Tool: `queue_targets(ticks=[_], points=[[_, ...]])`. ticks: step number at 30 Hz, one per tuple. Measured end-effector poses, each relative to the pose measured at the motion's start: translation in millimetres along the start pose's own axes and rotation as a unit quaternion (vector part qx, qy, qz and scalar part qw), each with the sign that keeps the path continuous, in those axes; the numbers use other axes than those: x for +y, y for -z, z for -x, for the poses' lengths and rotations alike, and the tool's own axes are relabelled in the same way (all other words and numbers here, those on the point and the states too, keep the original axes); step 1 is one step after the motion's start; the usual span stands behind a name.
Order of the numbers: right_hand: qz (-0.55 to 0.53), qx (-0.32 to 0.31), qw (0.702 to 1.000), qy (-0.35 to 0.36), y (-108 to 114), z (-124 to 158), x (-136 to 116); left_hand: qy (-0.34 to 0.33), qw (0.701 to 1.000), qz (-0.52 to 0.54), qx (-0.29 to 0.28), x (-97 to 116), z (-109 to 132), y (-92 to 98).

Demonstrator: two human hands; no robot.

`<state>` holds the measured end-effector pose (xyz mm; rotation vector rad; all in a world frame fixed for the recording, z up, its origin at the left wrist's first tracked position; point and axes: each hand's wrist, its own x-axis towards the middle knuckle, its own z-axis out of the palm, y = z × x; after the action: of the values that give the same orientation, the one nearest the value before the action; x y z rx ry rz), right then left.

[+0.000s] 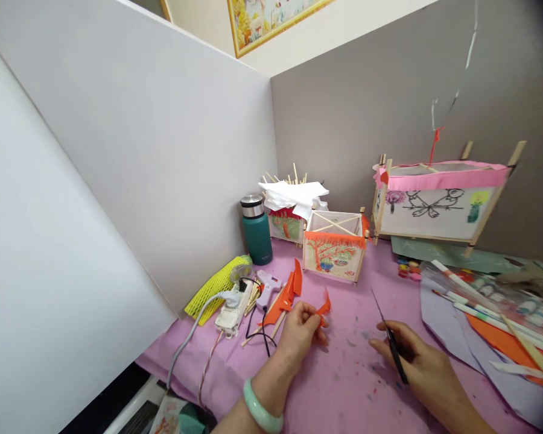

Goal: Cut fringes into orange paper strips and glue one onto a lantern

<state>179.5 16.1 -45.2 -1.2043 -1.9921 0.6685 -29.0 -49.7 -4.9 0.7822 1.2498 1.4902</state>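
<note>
My left hand point(301, 328) pinches a small orange fringed paper strip point(326, 304) between thumb and fingers, above the purple tablecloth point(339, 386). My right hand point(419, 361) is closed around a slim black-handled tool point(393, 349), whose thin pointed metal end aims up and away; its exact kind is unclear. Just beyond the hands stands a small paper lantern point(335, 253) on a wooden stick frame, with an orange fringe along its top edge and a coloured drawing on its side. Cut orange paper pieces point(287, 298) lie left of my left hand.
A glue gun point(268, 289) and a power strip point(233, 310) with cords lie at left, near a green bottle point(257, 232). Another lantern point(286, 226) stands behind under white paper point(294, 196). At right are a larger pink-trimmed lantern point(438, 211) and purple sheets point(447, 325).
</note>
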Motion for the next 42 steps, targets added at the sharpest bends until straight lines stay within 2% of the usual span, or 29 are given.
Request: queue_targets(ticks=[7, 12, 19, 25, 30, 38, 42], points=[[0.034, 0.012, 0.999, 0.001, 1, -3, 4, -0.009, 0.999, -0.03, -0.021, -4, 2, 1.7], [0.111, 0.047, 0.993, 0.001, 1, -4, 2, -0.022, 0.997, -0.054, -0.04, -4, 4, 2.3], [0.144, 0.08, 0.981, 0.107, -1, -8, -1, -0.046, 0.994, -0.078, -0.068, -8, 6, 6.5], [0.152, 0.115, 0.979, 0.074, 4, 4, 1, -0.09, 0.988, -0.098, -0.083, -19, 7, 10.7], [0.187, 0.139, 0.971, 0.045, 8, 23, 2, -0.112, 0.984, -0.099, -0.098, -20, 14, 13.4], [0.199, 0.143, 0.968, 0.055, 11, 26, 9, -0.122, 0.987, -0.086, -0.061, -18, 19, 14.8], [0.159, 0.163, 0.971, 0.077, 7, 16, 34, -0.113, 0.99, -0.075, -0.046, -17, 19, 13.5]])
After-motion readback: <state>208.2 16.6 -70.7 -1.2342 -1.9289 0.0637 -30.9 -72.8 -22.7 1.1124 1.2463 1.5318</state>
